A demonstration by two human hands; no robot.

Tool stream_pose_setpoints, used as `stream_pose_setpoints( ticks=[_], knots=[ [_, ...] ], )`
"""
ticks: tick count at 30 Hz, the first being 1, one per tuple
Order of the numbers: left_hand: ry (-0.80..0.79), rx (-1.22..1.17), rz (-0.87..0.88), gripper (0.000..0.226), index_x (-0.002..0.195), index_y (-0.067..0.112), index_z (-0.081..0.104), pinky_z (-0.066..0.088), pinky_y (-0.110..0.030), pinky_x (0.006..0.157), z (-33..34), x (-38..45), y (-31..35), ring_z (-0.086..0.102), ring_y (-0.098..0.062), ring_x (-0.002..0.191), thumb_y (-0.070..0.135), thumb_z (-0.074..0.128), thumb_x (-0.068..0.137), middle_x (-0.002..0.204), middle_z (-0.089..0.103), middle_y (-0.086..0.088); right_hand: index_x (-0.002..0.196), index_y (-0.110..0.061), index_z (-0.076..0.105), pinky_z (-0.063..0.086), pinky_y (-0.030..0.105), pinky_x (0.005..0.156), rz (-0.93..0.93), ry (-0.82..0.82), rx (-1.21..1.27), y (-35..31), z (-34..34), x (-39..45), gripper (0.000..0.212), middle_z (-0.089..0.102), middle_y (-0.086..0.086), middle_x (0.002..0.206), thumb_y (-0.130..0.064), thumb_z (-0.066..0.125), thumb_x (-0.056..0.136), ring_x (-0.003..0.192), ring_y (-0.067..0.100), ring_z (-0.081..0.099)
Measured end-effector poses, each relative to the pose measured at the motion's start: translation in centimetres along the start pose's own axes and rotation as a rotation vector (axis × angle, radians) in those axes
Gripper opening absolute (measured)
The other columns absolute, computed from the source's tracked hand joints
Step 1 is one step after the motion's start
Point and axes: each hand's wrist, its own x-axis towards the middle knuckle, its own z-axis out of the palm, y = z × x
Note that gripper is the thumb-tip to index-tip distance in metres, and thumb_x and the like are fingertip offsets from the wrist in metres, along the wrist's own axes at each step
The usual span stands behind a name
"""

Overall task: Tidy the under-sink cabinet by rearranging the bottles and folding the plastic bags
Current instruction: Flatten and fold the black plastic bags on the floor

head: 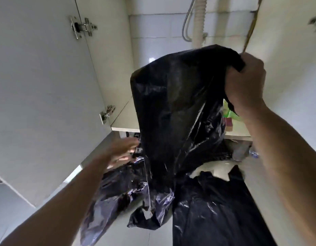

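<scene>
A large black plastic bag (176,107) hangs in front of the open cabinet, held up high by its top corner in my right hand (246,86). My left hand (121,151), blurred, is low at the bag's left edge with fingers spread; whether it touches the bag I cannot tell. More black bags lie on the floor: a crumpled one (118,196) under my left arm and a flatter one (215,210) at the lower right. The hanging bag hides most of the cabinet's inside.
The white cabinet door (38,86) stands open at the left with two metal hinges (82,27). A corrugated drain pipe (199,20) and a hose run down the back wall. Green and pink items (230,116) sit on the cabinet floor (125,119). A clear bottle (242,151) lies on the floor.
</scene>
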Motion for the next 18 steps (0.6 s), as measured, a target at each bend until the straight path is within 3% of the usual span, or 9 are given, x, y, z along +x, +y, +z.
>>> stream_pose_setpoints(
  ticks=[2,3,5,7,9,12,14,18],
  knots=[
    [0.054,-0.278,0.219,0.077,0.131,0.008,0.049,0.047,-0.048,0.099,0.9,-0.2,6.7,0.056,-0.03,0.118,0.056,0.065,0.072,0.137,0.05,-0.016,0.062,-0.015,0.042,0.02,0.031,0.057,-0.12,-0.054,-0.133,0.5,-0.6,0.0,0.019,0.035,-0.004,0.055,-0.012,0.047,0.08,0.063,0.026,0.033],
    [-0.006,-0.332,0.323,0.066,0.129,0.014,0.051,0.052,-0.044,0.092,1.4,-0.4,10.1,0.061,-0.025,0.112,0.056,0.06,0.079,0.134,0.054,-0.013,0.067,-0.013,0.05,0.024,0.028,0.06,-0.157,-0.075,-0.182,0.7,-0.7,-0.1,0.016,0.045,-0.003,0.059,-0.012,0.048,0.082,0.068,0.03,0.041],
    [-0.068,-0.114,0.438,0.064,0.122,0.027,0.055,0.049,-0.045,0.096,3.2,-0.7,15.3,0.062,-0.023,0.111,0.06,0.071,0.069,0.128,0.058,-0.005,0.089,-0.008,0.063,0.033,0.026,0.064,-0.173,-0.088,-0.232,1.3,-0.9,0.0,0.015,0.065,0.008,0.082,-0.016,0.05,0.087,0.085,0.035,0.058],
    [-0.078,0.357,0.39,0.079,0.13,0.032,0.049,0.038,-0.046,0.105,5.5,-0.2,17.5,0.058,-0.021,0.115,0.059,0.075,0.061,0.126,0.061,0.001,0.1,-0.007,0.064,0.038,0.028,0.067,-0.169,-0.072,-0.263,1.5,-1.7,0.1,0.021,0.069,0.015,0.097,-0.017,0.05,0.089,0.092,0.035,0.062],
    [-0.078,0.735,0.275,0.081,0.131,0.035,0.049,0.038,-0.044,0.104,8.0,0.2,18.4,0.059,-0.016,0.109,0.058,0.076,0.058,0.121,0.062,0.005,0.102,-0.008,0.065,0.045,0.031,0.07,-0.174,-0.07,-0.298,1.9,-2.6,0.6,0.021,0.07,0.016,0.098,-0.019,0.052,0.089,0.093,0.035,0.063],
    [-0.038,0.907,0.279,0.04,0.109,0.025,0.068,0.044,-0.03,0.083,10.2,1.7,18.5,0.058,-0.019,0.098,0.037,0.078,0.072,0.104,0.064,0.0,0.096,-0.009,0.066,0.052,0.034,0.076,-0.177,-0.118,-0.362,2.9,-5.1,2.1,0.016,0.07,0.015,0.096,-0.021,0.06,0.087,0.092,0.033,0.064],
    [0.043,1.003,0.323,0.026,0.105,0.016,0.072,0.039,-0.024,0.067,10.9,2.5,19.0,0.057,-0.021,0.091,0.021,0.072,0.079,0.09,0.063,-0.002,0.09,-0.014,0.066,0.053,0.034,0.077,-0.177,-0.186,-0.45,3.9,-7.1,3.5,0.01,0.07,0.014,0.092,-0.021,0.064,0.083,0.089,0.032,0.064],
    [0.259,1.14,0.486,0.023,0.106,0.011,0.066,0.041,-0.029,0.075,12.7,4.0,19.6,0.057,-0.027,0.099,0.019,0.057,0.087,0.1,0.061,-0.009,0.09,-0.014,0.066,0.048,0.031,0.071,-0.142,-0.354,-0.626,5.1,-10.4,5.2,0.013,0.064,0.011,0.087,-0.023,0.069,0.081,0.081,0.029,0.059]
  ],
)
